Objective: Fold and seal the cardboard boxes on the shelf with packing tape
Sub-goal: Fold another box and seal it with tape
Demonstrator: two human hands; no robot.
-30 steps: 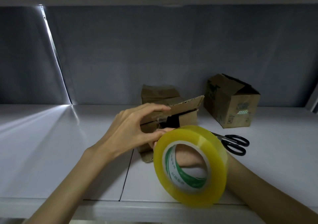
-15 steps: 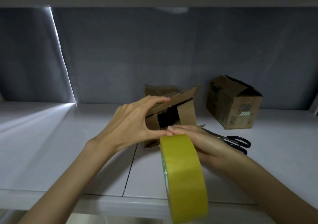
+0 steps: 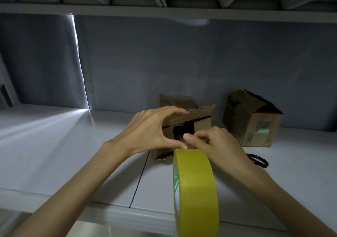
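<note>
Probably a storeroom: white metal shelving [image 3: 54,154] holding cardboard boxes [image 3: 251,120], tape roll [image 3: 196,191] and scissors [image 3: 259,161].

Both hands, left [image 3: 147,131] and right [image 3: 217,145], grip the small box [image 3: 200,120] behind the yellow tape roll [image 3: 196,191].

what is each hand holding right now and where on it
The left hand grips the near cardboard box by its top flap. The right hand pinches at its front opening; what it pinches cannot be told.
</note>
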